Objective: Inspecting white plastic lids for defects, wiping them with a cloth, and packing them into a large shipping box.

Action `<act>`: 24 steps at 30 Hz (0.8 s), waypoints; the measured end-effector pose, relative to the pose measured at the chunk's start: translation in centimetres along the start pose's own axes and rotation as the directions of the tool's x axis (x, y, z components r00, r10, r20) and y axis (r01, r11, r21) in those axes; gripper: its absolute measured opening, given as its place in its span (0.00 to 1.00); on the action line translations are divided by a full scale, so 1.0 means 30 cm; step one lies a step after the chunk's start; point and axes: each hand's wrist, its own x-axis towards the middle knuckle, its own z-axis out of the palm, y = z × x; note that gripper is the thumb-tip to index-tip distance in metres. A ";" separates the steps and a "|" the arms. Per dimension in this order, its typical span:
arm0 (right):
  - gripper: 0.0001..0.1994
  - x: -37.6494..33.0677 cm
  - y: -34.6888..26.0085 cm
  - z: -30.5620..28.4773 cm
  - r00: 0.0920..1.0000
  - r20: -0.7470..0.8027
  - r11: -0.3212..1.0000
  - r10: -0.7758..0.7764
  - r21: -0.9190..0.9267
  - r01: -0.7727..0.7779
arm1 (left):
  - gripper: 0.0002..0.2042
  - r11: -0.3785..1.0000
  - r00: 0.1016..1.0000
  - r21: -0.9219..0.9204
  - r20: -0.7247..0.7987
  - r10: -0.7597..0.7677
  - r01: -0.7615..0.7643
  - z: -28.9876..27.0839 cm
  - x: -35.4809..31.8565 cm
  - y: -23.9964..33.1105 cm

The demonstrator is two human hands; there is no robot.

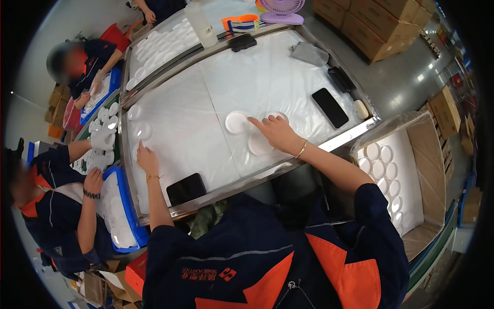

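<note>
My right hand reaches over the plastic-covered table, index finger stretched out to the edge of a round white lid. Partly beneath that hand lies a second white lid, and a third lid shows behind the fingers. At the table's left side my left hand has its fingers extended, the tips at a white lid that they partly cover. Two more white lids, a nearer one and a farther one, lie beyond it in a row. Neither hand grips anything that I can see.
Black phones lie at the near edge and right side. A lined carton with stacked white lids stands right. Two co-workers sit left beside blue trays. A purple fan and a clear bottle stand behind.
</note>
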 end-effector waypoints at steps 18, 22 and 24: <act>0.21 -0.077 -0.067 0.019 0.980 -0.034 0.977 0.195 0.090 -0.192 | 0.08 0.874 0.805 -0.137 0.343 0.484 -0.467 -0.112 0.083 0.190; 0.22 -0.086 -0.057 0.012 0.979 -0.020 0.977 0.202 0.073 -0.200 | 0.07 0.665 0.700 -0.379 0.059 0.712 -0.644 -0.108 -0.158 0.435; 0.21 -0.081 -0.054 0.009 0.982 -0.032 0.978 0.188 0.101 -0.184 | 0.07 0.644 0.685 -0.387 0.043 0.727 -0.660 -0.107 -0.248 0.559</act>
